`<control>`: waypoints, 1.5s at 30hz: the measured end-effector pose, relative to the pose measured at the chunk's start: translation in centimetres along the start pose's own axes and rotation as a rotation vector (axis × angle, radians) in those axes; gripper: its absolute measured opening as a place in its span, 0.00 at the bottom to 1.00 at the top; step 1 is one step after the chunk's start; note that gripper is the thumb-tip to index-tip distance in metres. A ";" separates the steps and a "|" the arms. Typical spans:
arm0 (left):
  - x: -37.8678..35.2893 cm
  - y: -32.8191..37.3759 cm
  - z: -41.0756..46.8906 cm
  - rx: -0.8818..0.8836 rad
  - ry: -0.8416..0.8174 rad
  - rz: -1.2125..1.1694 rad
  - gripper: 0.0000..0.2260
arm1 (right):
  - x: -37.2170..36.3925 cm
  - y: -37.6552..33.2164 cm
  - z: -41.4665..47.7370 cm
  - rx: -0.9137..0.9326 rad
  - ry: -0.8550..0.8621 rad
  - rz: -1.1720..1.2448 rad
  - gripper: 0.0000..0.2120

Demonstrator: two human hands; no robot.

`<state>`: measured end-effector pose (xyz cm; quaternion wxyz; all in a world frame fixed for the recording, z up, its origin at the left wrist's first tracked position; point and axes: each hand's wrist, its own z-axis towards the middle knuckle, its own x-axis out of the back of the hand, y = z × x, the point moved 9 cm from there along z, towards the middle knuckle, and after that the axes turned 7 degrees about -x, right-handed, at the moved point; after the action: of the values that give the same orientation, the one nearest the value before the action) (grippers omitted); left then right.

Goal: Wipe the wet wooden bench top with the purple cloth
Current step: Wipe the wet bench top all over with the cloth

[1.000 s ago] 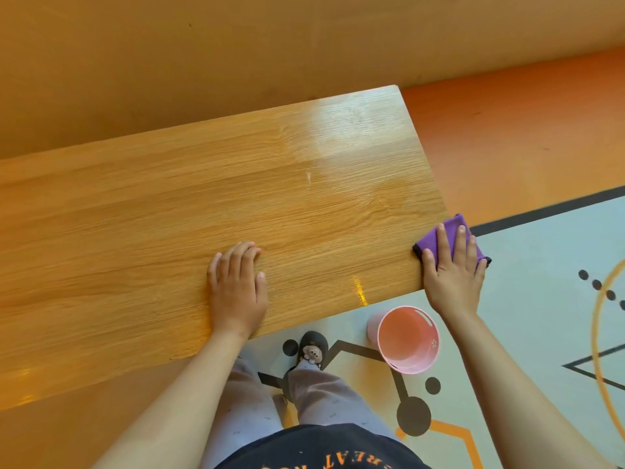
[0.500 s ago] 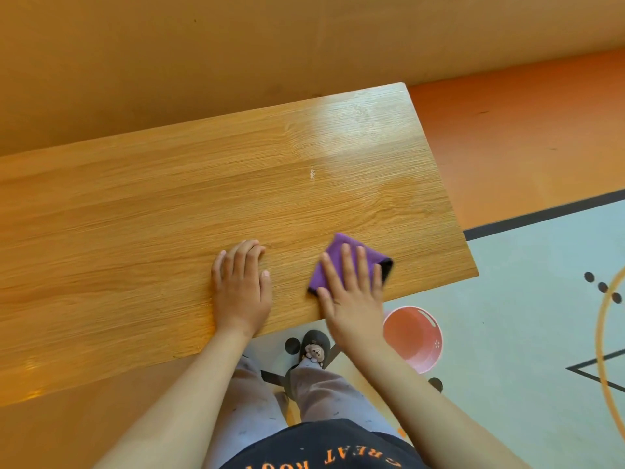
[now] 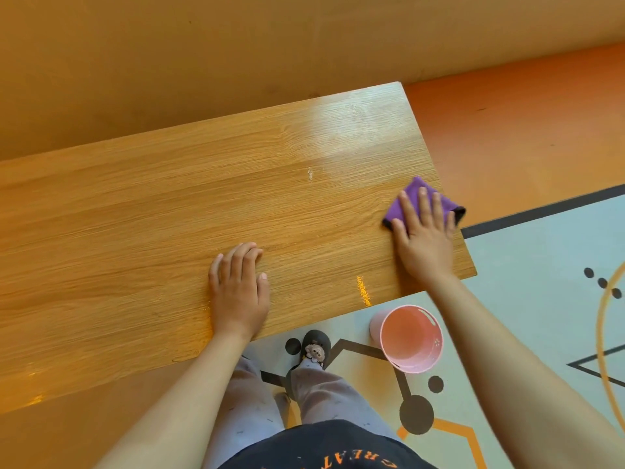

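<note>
The wooden bench top [image 3: 169, 214] runs from the left edge to the middle right, with a glossy sheen near its far right corner. A folded purple cloth [image 3: 411, 198] lies at the bench's right end. My right hand [image 3: 424, 238] presses flat on the cloth, fingers spread over it. My left hand [image 3: 238, 292] rests palm down on the wood near the front edge, holding nothing.
A pink bucket [image 3: 409, 338] stands on the patterned floor just below the bench's front right corner. My legs and a slippered foot [image 3: 314, 350] are under the front edge. An orange wall [image 3: 203, 62] backs the bench.
My right hand slid the cloth from the right end to the middle of the bench, then back to the right end. My left hand stayed put.
</note>
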<state>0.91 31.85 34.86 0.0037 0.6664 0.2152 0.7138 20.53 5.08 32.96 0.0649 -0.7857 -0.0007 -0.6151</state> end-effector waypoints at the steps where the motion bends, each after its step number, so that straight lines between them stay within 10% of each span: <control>1: 0.0 0.0 0.0 0.000 0.000 -0.002 0.17 | 0.2 1.4 0.2 -0.032 -0.004 0.003 0.28; 8: -0.1 -0.1 -0.1 -0.003 -0.002 -0.003 0.17 | -0.8 -0.4 -2.8 -0.131 0.015 0.028 0.28; 19: -0.1 -0.3 0.1 0.008 -0.001 0.035 0.20 | -4.4 -20.8 -9.0 0.582 -0.035 -0.003 0.25; 37: -0.2 -0.3 0.0 0.012 -0.018 -0.002 0.20 | 0.8 0.9 2.5 -0.118 0.022 0.013 0.26; 45: -0.1 -0.3 0.1 0.013 -0.003 0.008 0.20 | -2.8 -15.4 -5.5 0.331 -0.006 0.008 0.27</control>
<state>0.94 32.11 34.63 -0.0033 0.6683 0.2173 0.7115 13.35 19.97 33.13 0.1959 -0.7660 -0.0991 -0.6042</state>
